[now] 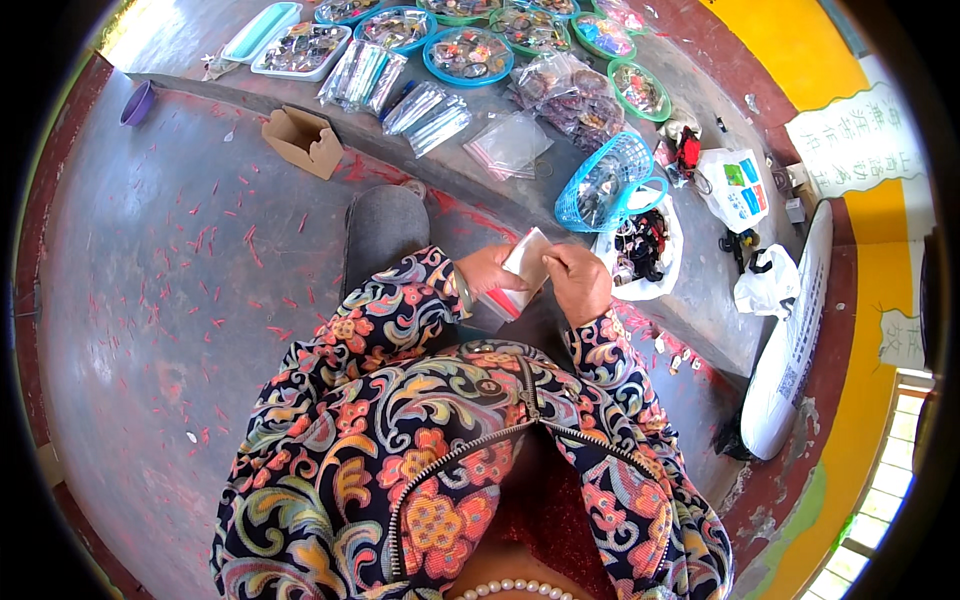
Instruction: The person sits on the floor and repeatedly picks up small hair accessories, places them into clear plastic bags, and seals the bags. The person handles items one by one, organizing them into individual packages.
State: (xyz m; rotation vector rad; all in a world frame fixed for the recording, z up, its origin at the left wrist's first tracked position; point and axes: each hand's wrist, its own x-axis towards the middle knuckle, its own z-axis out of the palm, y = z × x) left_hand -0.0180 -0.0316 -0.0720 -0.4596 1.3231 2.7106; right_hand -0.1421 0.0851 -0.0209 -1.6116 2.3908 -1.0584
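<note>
A small clear plastic bag [530, 260] with a whitish face and a red strip at its lower edge is held up in front of my body. My left hand [484, 270] grips its left side, the thumb lying across it. At the upper right edge of the same bag, my right hand [582, 284] pinches with thumb and bent fingers. Whether anything is inside the bag is too small to tell. Just beyond my right hand stand a blue plastic basket [603, 180] of small items and a white bag [640, 246] filled with dark and red pieces.
On the raised ledge lie flat clear bags [508, 145], silvery packets [428, 118] and several round trays, including a blue tray [468, 56]. An open cardboard box [302, 142] sits by the ledge. Red scraps are scattered over the floor [200, 300]. A long white sack [790, 345] leans at right.
</note>
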